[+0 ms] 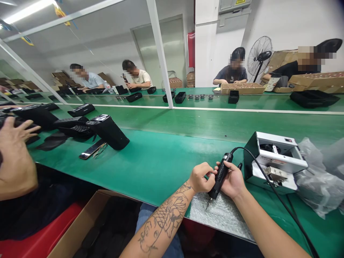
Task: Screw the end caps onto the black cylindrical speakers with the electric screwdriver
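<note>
A black corded electric screwdriver (220, 175) is tilted over a silvery padded sheet (223, 215) at the table's front edge, its thin bit pointing down and toward me. Around its body from the right are the fingers of my right hand (233, 179), thumb on top. My left hand (202, 177), on the tattooed arm, is closed with curled fingers against the tool's left side; whatever its fingertips pinch is too small to make out. The cord loops from the tool's upper end to the right, in front of a white and black machine (276, 157).
Clear plastic bags (315, 179) lie right of the machine. At left are a black speaker-like case (109, 130), a phone (92, 148) and another person's hand (16, 150). A white post (161, 53) rises mid-table. Several people sit across the green table (150, 168). An open cardboard box (77, 222) stands below.
</note>
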Available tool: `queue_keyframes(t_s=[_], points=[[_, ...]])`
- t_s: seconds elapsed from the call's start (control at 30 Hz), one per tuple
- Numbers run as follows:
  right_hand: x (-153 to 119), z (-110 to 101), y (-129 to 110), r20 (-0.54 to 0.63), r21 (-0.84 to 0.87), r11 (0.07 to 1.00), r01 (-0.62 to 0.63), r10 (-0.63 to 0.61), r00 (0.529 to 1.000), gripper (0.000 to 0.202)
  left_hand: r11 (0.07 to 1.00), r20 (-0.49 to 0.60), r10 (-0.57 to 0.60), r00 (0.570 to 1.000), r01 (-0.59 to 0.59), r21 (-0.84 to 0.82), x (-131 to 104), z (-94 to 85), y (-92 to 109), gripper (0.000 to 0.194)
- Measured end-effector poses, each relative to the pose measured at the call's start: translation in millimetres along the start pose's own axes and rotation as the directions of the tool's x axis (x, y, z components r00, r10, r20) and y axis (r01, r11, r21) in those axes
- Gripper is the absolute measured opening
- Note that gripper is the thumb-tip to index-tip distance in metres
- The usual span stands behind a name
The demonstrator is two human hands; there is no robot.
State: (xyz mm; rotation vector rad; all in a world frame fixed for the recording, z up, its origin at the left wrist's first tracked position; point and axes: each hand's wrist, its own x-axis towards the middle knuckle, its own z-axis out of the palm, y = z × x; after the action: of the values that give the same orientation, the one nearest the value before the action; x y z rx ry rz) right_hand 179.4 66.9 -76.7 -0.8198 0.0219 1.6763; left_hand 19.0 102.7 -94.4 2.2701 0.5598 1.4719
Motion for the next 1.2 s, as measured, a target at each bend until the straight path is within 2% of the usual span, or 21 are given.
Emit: queue_keyframes(t_s=[0.4, 0.63, 1.2], points=[[-1.7, 0.5, 0.3, 0.001, -0.008, 1.0, 0.003, -0.003, 1.0, 0.015, 1.0, 0.036, -0.026, 0.999, 0.026, 0.014, -2.1, 1.9, -3.8, 0.01], [-2.9, 2.2, 1.0, 0.001, -0.004, 1.0, 0.003, -0.003, 1.0, 0.015, 1.0, 0.055, 0.003, 0.998, -0.003, -0.001, -0.8, 5.8, -0.5, 0.015], [-3.1, 3.9, 1.1, -0.001, 0.003, 1.0, 0.006, -0.006, 1.0, 0.014, 1.0, 0.004, -0.006, 1.0, 0.006, -0.002, 0.3, 2.8, -0.5, 0.011]])
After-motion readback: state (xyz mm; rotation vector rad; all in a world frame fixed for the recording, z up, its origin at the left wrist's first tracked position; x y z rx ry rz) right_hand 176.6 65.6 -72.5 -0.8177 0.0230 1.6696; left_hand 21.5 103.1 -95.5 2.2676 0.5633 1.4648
